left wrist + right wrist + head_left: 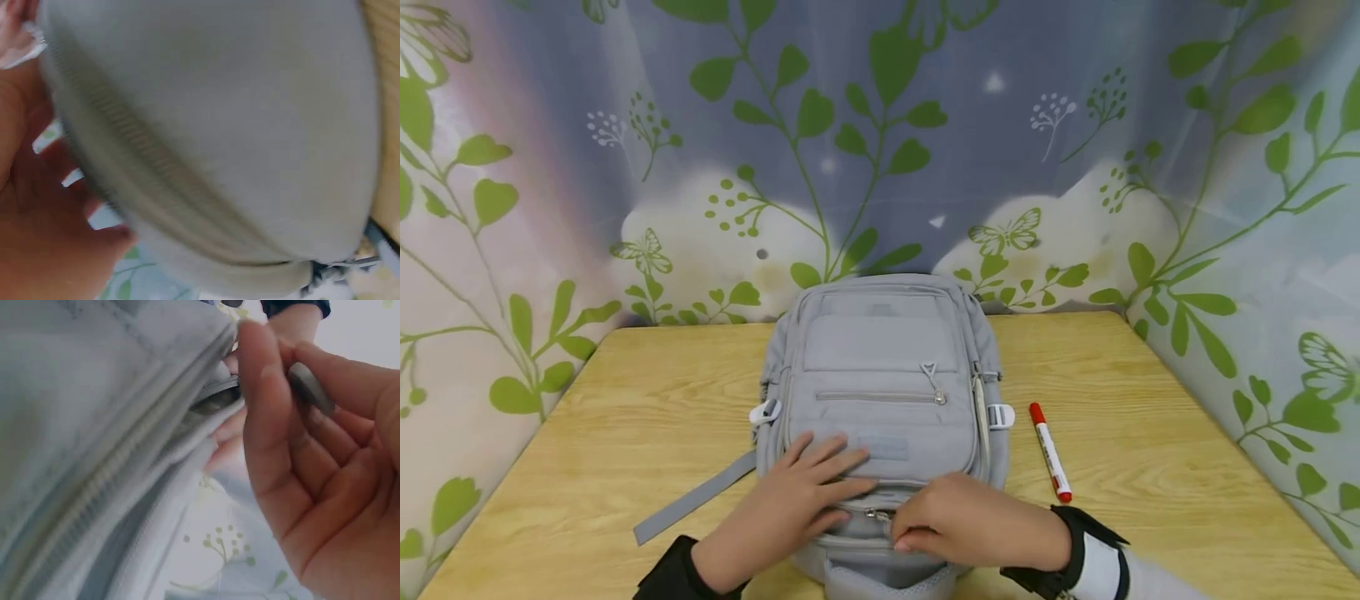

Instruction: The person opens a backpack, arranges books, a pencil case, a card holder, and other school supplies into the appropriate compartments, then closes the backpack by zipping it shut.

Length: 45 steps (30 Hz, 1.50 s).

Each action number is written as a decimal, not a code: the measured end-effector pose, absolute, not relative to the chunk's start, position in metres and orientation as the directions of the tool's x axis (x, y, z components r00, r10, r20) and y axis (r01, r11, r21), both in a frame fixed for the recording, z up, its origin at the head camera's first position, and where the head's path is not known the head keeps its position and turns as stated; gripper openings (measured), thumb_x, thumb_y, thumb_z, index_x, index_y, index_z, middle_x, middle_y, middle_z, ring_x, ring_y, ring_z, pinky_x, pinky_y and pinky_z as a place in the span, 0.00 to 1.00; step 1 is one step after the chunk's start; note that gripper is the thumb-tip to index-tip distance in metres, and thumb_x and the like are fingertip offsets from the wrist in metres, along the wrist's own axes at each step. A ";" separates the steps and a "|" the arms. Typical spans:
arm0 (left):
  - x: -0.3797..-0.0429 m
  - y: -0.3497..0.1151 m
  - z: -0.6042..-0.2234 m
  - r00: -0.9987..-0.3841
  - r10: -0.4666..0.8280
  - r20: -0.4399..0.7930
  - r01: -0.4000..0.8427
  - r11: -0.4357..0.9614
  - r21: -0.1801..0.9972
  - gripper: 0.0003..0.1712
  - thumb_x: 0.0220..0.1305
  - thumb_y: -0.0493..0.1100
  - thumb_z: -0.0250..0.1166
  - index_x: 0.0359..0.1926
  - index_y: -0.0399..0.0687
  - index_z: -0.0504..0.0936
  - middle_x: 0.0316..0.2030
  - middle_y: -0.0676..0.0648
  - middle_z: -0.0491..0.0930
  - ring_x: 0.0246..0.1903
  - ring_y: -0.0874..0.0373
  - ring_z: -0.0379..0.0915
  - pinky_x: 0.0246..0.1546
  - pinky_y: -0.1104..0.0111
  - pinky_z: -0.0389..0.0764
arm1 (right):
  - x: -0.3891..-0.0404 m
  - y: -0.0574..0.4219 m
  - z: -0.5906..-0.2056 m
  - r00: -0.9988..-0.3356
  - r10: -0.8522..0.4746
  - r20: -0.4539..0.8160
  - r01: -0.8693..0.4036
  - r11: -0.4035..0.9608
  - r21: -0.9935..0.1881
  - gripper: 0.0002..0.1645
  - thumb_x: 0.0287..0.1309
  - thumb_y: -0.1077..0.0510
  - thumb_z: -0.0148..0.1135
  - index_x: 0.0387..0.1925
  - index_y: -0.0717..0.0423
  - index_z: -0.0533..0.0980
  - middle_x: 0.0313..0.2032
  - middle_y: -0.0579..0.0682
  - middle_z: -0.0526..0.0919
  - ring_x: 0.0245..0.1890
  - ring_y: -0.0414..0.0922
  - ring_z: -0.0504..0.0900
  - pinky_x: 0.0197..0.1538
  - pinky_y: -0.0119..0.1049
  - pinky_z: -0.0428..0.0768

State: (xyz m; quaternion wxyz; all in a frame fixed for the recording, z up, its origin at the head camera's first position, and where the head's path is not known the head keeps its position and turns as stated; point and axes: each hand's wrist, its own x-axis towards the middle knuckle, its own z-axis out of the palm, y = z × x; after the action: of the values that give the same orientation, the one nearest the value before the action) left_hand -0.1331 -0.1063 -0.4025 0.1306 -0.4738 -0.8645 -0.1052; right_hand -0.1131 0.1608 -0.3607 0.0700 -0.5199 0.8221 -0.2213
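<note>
While the grey backpack (880,342) lies on the wooden table (1150,433) directly before the person, both hands are at its near part. The left hand (797,500) rests on the front of the bag, with its fingers extended and spread apart. Just beside it, the right hand (962,521) has curled fingers and pinches a grey zipper pull (311,389) between thumb and finger. A rectangular patch (886,448) near the left fingertips shows no writing that I can read. On the red-and-white marker (1049,450), right of the backpack, the print is too small.
</note>
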 end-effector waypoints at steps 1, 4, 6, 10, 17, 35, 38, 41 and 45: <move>-0.135 -0.106 -0.405 -0.512 0.794 0.328 0.848 0.527 0.049 0.27 0.64 0.50 0.71 0.64 0.62 0.81 0.67 0.52 0.75 0.67 0.49 0.69 0.68 0.46 0.66 | -0.112 0.164 -0.361 -0.467 -0.877 0.113 -0.809 0.371 -0.456 0.05 0.71 0.57 0.62 0.38 0.51 0.82 0.28 0.37 0.83 0.26 0.22 0.71 0.32 0.16 0.71; -0.138 -0.105 -0.409 -0.487 0.798 0.356 0.859 0.511 0.028 0.24 0.64 0.48 0.71 0.62 0.64 0.83 0.65 0.54 0.77 0.65 0.51 0.71 0.65 0.46 0.69 | -0.110 0.181 -0.360 -0.532 -0.843 0.073 -0.739 0.421 -0.525 0.03 0.72 0.57 0.59 0.43 0.52 0.78 0.28 0.36 0.80 0.25 0.23 0.72 0.31 0.19 0.73; -0.137 -0.107 -0.409 -0.483 0.795 0.367 0.864 0.501 0.051 0.23 0.65 0.46 0.70 0.61 0.64 0.84 0.65 0.53 0.77 0.64 0.51 0.72 0.64 0.45 0.70 | -0.109 0.196 -0.359 -0.580 -0.813 0.048 -0.694 0.463 -0.551 0.03 0.72 0.58 0.59 0.44 0.51 0.76 0.27 0.34 0.78 0.24 0.24 0.71 0.29 0.22 0.73; -0.136 -0.111 -0.409 -0.486 0.795 0.361 0.871 0.475 0.126 0.22 0.66 0.44 0.69 0.60 0.63 0.84 0.66 0.52 0.76 0.65 0.49 0.71 0.64 0.43 0.69 | -0.109 0.232 -0.359 -0.641 -0.767 0.031 -0.654 0.525 -0.544 0.04 0.71 0.59 0.60 0.37 0.47 0.76 0.25 0.31 0.74 0.21 0.25 0.68 0.25 0.25 0.72; -0.138 -0.115 -0.409 -0.490 0.797 0.354 0.871 0.424 0.250 0.23 0.67 0.42 0.68 0.62 0.61 0.83 0.68 0.50 0.74 0.67 0.45 0.68 0.64 0.39 0.65 | -0.130 0.278 -0.361 -0.771 -0.636 0.041 -0.588 0.685 -0.431 0.09 0.69 0.61 0.62 0.34 0.44 0.76 0.24 0.31 0.74 0.19 0.27 0.70 0.25 0.28 0.71; -0.139 -0.122 -0.410 -0.471 0.829 0.300 0.864 0.366 0.345 0.21 0.76 0.46 0.58 0.67 0.58 0.79 0.72 0.47 0.68 0.70 0.42 0.62 0.65 0.37 0.60 | -0.233 0.266 -0.382 -0.890 -0.263 0.372 -0.339 0.928 -0.156 0.03 0.64 0.67 0.65 0.34 0.58 0.81 0.22 0.45 0.78 0.18 0.42 0.74 0.19 0.38 0.71; -0.139 -0.119 -0.410 -0.479 0.826 0.296 0.860 0.374 0.348 0.21 0.75 0.46 0.58 0.66 0.57 0.80 0.71 0.47 0.69 0.70 0.41 0.63 0.64 0.36 0.61 | -0.248 0.262 -0.387 -0.882 -0.215 0.419 -0.308 0.936 -0.170 0.02 0.62 0.67 0.67 0.33 0.61 0.82 0.26 0.51 0.79 0.24 0.48 0.78 0.24 0.43 0.78; -0.139 -0.115 -0.412 -0.480 0.821 0.309 0.865 0.382 0.326 0.20 0.74 0.45 0.60 0.65 0.57 0.81 0.70 0.46 0.71 0.69 0.41 0.64 0.63 0.36 0.63 | -0.257 0.259 -0.391 -0.867 -0.225 0.444 -0.336 0.923 -0.190 0.02 0.61 0.68 0.69 0.34 0.65 0.83 0.30 0.56 0.78 0.28 0.52 0.79 0.28 0.45 0.80; -0.139 -0.107 -0.415 -0.482 0.813 0.328 0.868 0.391 0.306 0.19 0.75 0.45 0.59 0.64 0.57 0.82 0.69 0.46 0.72 0.68 0.42 0.65 0.62 0.36 0.64 | -0.258 0.261 -0.393 -0.837 -0.289 0.464 -0.413 0.891 -0.190 0.07 0.59 0.73 0.67 0.40 0.68 0.81 0.35 0.60 0.77 0.33 0.57 0.79 0.34 0.49 0.80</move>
State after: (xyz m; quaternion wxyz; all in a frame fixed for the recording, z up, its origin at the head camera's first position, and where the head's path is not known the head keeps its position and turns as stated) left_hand -0.1387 -0.1071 -0.4155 0.0622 -0.5052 -0.8316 -0.2219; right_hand -0.2579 0.2608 -0.3927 -0.2166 -0.1853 0.9478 -0.1427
